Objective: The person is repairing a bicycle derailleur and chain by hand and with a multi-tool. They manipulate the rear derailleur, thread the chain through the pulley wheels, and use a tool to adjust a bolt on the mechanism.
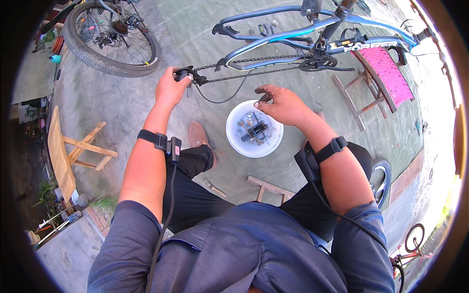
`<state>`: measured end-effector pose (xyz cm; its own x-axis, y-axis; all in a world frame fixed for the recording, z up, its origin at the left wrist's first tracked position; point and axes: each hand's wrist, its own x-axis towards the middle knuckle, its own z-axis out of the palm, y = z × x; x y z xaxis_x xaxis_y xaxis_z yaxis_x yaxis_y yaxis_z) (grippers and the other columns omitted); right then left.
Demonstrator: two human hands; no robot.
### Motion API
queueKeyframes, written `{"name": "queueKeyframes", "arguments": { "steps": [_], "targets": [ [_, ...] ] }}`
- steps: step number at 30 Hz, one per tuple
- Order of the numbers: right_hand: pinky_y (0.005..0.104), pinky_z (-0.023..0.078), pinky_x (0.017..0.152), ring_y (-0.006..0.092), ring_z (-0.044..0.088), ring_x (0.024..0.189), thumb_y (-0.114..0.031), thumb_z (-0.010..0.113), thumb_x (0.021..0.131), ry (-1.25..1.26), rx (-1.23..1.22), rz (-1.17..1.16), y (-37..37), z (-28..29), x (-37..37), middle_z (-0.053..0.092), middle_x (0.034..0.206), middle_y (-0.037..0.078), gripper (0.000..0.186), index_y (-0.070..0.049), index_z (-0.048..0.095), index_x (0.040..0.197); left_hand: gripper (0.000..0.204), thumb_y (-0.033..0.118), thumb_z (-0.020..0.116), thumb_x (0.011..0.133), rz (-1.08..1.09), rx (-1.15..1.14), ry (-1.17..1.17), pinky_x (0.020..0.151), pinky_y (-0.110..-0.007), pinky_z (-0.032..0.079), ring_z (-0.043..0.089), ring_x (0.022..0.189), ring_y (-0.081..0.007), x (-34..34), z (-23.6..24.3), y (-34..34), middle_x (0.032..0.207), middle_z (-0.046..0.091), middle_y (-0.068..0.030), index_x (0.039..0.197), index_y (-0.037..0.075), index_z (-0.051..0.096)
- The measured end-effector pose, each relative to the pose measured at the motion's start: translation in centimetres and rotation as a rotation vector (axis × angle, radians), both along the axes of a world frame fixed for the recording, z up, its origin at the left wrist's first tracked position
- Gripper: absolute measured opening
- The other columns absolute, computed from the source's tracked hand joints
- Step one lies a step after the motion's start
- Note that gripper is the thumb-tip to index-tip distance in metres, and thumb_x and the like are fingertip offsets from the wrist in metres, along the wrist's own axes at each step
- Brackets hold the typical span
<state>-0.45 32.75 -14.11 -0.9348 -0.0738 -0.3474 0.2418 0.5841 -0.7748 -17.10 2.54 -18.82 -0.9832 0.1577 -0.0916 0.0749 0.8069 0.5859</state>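
My left hand is closed around a black rear derailleur, with the fingers wrapped over its body. A bicycle chain runs in two strands from it to the crankset on a blue and black bike frame. Below the chain a thin black cable hangs in a loop. Above the right rim of a white bucket hovers my right hand, its dirt-blackened fingers half curled and the thumb apart. Nothing shows between them. Loose metal parts lie inside the bucket.
A bike wheel with sprockets is at the upper left. Wooden stools stand left and below the bucket; a pink-topped one is at right. Between my feet and the left stool lies concrete floor.
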Motion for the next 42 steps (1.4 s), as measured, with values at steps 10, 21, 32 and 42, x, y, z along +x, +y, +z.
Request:
{"name": "queueKeyframes", "arguments": {
  "steps": [10,21,32,42],
  "targets": [
    [0.0402,0.052,0.087,0.0341,0.067,0.097,-0.030,0.068,0.085,0.026,-0.014,0.017,-0.19,0.22,0.02,0.072,0.102,0.017,0.045,-0.005,0.062,0.121,0.055,0.033,0.075,0.078,0.035,-0.034,-0.092,0.083,-0.037,0.052,0.068,0.097,-0.0269,0.12,0.82,0.44,0.106,0.070,-0.0155,0.119,0.002,0.058],
    [0.0399,0.051,0.088,0.0341,0.067,0.098,-0.030,0.068,0.084,0.027,-0.007,0.013,-0.25,0.36,-0.01,0.071,0.103,0.017,0.046,-0.004,0.061,0.122,0.054,0.034,0.075,0.078,0.034,-0.055,-0.074,0.083,-0.037,0.052,0.068,0.095,-0.0271,0.08,0.69,0.38,0.104,0.071,-0.0155,0.118,0.001,0.059],
    [0.0397,0.051,0.089,0.0335,0.067,0.099,-0.030,0.068,0.085,0.018,-0.006,0.019,-0.17,0.48,-0.06,0.071,0.103,0.017,0.047,-0.004,0.060,0.123,0.056,0.035,0.075,0.078,0.039,-0.057,-0.060,0.084,-0.037,0.052,0.068,0.097,-0.0269,0.15,0.82,0.52,0.104,0.070,-0.0153,0.119,0.001,0.058],
    [0.0383,0.052,0.085,0.0290,0.068,0.095,-0.029,0.067,0.087,-0.006,-0.039,0.011,-0.04,0.58,0.05,0.071,0.104,0.015,0.045,-0.006,0.060,0.125,0.052,0.024,0.075,0.079,0.008,-0.029,0.001,0.068,-0.031,0.053,0.066,0.077,-0.0177,0.09,0.69,0.61,0.096,0.069,-0.0154,0.117,-0.006,0.056]
  ]
}}
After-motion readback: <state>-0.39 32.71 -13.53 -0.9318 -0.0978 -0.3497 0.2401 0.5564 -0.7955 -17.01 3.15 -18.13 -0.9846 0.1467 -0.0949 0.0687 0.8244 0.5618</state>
